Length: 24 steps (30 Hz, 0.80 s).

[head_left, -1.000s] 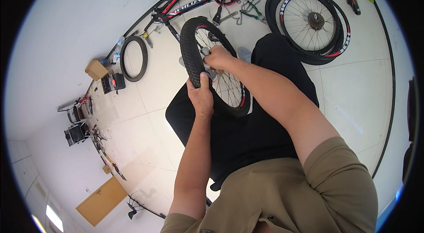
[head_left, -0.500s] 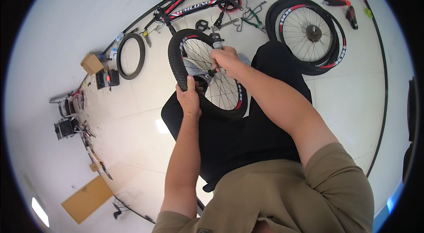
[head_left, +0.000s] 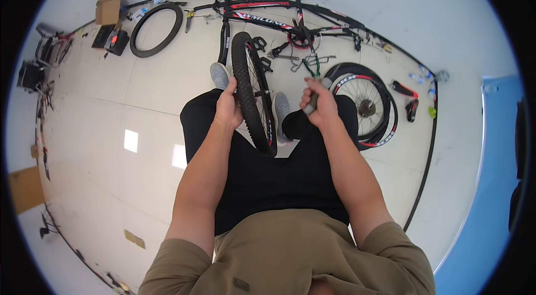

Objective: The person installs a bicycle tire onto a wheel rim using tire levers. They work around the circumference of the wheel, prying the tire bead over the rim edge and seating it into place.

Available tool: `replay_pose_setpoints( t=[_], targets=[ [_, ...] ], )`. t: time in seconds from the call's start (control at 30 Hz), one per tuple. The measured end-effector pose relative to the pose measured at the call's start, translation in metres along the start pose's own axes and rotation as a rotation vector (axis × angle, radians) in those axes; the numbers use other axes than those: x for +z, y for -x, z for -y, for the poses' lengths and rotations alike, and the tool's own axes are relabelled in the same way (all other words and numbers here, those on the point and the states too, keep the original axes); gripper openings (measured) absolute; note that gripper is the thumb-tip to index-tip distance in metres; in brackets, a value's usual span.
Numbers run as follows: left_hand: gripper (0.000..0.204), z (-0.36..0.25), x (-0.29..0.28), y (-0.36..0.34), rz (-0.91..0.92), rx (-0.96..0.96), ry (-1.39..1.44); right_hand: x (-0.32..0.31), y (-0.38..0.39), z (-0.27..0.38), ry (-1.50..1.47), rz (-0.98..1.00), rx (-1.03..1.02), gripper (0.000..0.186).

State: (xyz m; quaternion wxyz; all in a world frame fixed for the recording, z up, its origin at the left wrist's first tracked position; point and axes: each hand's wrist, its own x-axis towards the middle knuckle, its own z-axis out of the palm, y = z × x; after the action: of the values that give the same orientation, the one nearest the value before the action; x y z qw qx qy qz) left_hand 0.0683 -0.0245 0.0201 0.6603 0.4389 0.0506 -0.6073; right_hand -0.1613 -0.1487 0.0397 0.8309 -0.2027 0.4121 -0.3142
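Note:
A bicycle wheel (head_left: 249, 91) with a knobby black tyre stands nearly edge-on between my legs, its spokes and hub showing on the right side. My left hand (head_left: 228, 110) grips the tyre's left side, thumb up along the tread. To the right of the wheel and apart from it, my right hand (head_left: 325, 107) is wrapped round a grey cylindrical tool (head_left: 310, 106). The fingers cover much of that tool, so its exact kind cannot be made out.
Ahead lies a black and red bicycle frame (head_left: 262, 15) along the wall. A second wheel (head_left: 365, 108) lies at right, near green-handled pliers (head_left: 315, 66) and loose pedals (head_left: 260, 44). A bare tyre (head_left: 134, 43) and an open carton (head_left: 109, 10) are at far left.
My right hand has drawn away from the wheel's spokes to the right, with the grey tool in it. The wheel has turned from slanted to nearly edge-on. The view has shifted.

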Motion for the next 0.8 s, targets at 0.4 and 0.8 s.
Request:
replay_pose_setpoints(
  t=[0.4, 0.8],
  targets=[
    [0.034, 0.004, -0.006, -0.03, 0.058, 0.217, 0.462, 0.046, 0.057, -0.074, 1.715, -0.026, -0.644, 0.073],
    [0.072, -0.004, -0.004, -0.011, -0.342, 0.309, -0.564, 0.035, -0.006, -0.006, 2.009, -0.066, -0.605, 0.053]
  ],
)
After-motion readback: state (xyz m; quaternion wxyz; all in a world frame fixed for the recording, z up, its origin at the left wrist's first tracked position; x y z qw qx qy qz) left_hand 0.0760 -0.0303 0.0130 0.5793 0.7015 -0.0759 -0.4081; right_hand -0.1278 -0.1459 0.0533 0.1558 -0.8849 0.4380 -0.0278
